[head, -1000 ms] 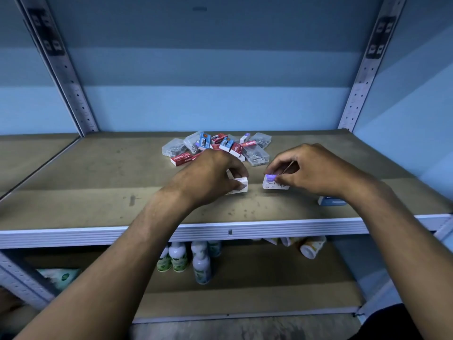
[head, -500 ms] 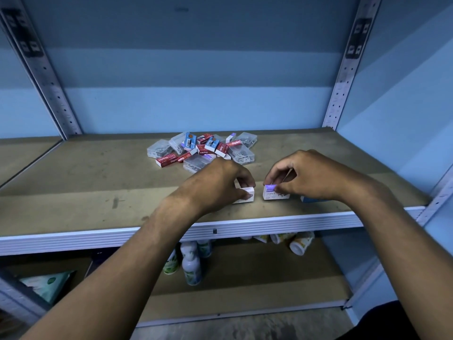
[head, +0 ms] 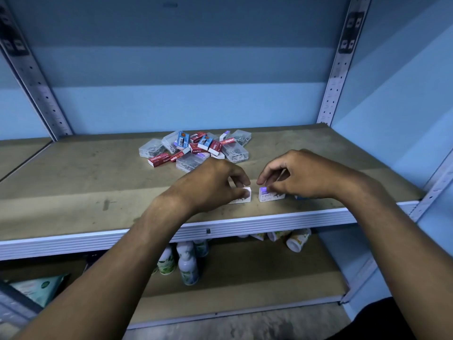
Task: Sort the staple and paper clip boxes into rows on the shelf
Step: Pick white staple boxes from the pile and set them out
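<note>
A: Over on the left, well back on the brown board shelf [head: 73, 182], sits the jumbled heap of red, blue and clear plastic boxes [head: 196, 149], unsorted. That is most of the job waiting.

B: Moving along to the left hand [head: 210, 185]. Its fingers [head: 241, 179] are curled down and pinched on a small white cardboard staple box [head: 245, 196], which rests on the shelf near the front edge.

A: Just beside it, a narrow gap, then a second white staple box with a purple end [head: 270, 195]. The right hand [head: 299, 175] has its fingers [head: 266, 174] closed on that one's top, also flat on the shelf.

B: So what makes this step go well?

A: I'd say square both boxes to the front edge, printed faces forward, then slide them together rather than lift them. Light pressure only; thin card dents easily.

B: And past the right hand?

A: A sliver of blue box [head: 301, 197] peeks out under the wrist. Best keep the row's line running towards it, and not let the sleeve-side arm nudge it.
</note>
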Action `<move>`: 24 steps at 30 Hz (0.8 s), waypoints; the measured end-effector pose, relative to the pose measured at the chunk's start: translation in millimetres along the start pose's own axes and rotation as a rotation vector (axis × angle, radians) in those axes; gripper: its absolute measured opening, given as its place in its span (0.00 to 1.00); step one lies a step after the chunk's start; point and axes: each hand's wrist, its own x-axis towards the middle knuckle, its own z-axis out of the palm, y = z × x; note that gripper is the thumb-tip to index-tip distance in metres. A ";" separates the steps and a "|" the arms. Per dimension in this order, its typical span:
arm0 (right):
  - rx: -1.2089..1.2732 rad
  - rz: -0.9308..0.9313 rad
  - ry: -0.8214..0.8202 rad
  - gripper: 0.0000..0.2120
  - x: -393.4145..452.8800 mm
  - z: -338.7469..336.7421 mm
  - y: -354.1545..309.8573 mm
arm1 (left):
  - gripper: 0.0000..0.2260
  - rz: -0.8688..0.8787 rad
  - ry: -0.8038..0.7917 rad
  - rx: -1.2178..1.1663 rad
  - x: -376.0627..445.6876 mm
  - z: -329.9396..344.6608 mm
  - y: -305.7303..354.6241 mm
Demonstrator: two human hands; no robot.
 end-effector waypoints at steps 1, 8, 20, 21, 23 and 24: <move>-0.008 -0.004 0.011 0.08 0.3 -0.2 -0.3 | 0.09 -0.008 0.010 -0.013 -0.8 -2.2 -0.4; -0.034 0.009 0.150 0.07 5.3 -2.1 -2.8 | 0.05 -0.097 0.123 -0.036 -5.6 -16.6 -23.4; -0.058 0.038 0.223 0.10 62.7 19.1 -14.8 | 0.17 -0.255 0.144 0.198 -11.9 -25.7 -73.1; -0.082 0.048 0.209 0.12 70.7 23.3 -13.4 | 0.18 -0.259 0.131 0.211 -11.6 -26.1 -76.1; -0.114 0.083 0.177 0.18 83.6 30.0 -11.4 | 0.21 -0.264 0.117 0.218 -11.5 -26.1 -81.1; -0.109 0.099 0.162 0.21 88.6 32.3 -11.6 | 0.22 -0.263 0.117 0.217 -11.3 -26.2 -83.7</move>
